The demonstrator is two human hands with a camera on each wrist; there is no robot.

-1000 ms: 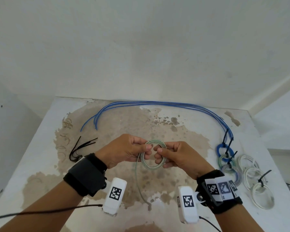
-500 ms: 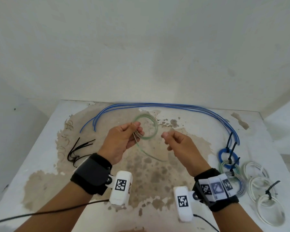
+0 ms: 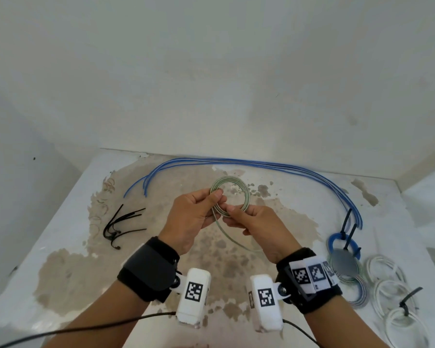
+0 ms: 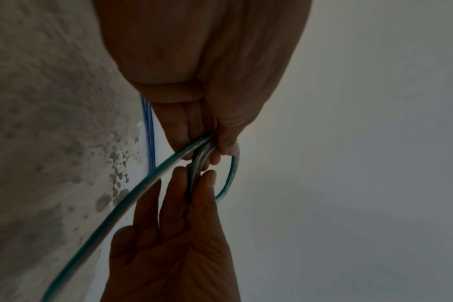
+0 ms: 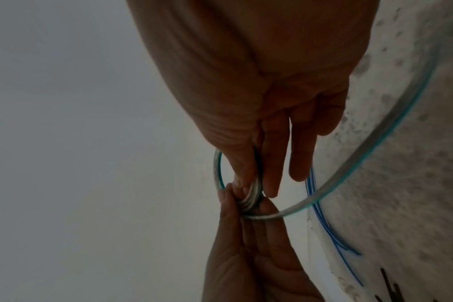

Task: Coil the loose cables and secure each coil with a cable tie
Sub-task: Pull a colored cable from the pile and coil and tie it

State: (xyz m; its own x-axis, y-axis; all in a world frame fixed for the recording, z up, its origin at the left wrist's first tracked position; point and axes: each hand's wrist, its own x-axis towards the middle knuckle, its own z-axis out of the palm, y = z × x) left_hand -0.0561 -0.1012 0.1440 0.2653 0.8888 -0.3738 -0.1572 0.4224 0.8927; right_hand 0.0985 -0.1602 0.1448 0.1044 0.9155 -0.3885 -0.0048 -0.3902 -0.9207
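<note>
Head view: both hands, left hand [image 3: 190,217] and right hand [image 3: 259,226], pinch the green coil [image 3: 232,194] above the worktop [image 3: 60,247]; blue cables [image 3: 274,164] behind, black ties [image 3: 121,224] left, tied coils [image 3: 387,280] right.

Three views: head from above, both wrists close in.
Head view: high, facing forward and down over the table [image 3: 60,247], wall at 12 o'clock, hands near centre. Left wrist view: very near, along the left hand [image 4: 207,71] toward 6 o'clock. Right wrist view: likewise along the right hand [image 5: 259,81]. Shared by all: green-striped coil [image 3: 230,195] [image 4: 230,175] [image 5: 217,173] and blue cables [image 3: 261,163] [image 4: 149,132] [image 5: 323,224].
</note>
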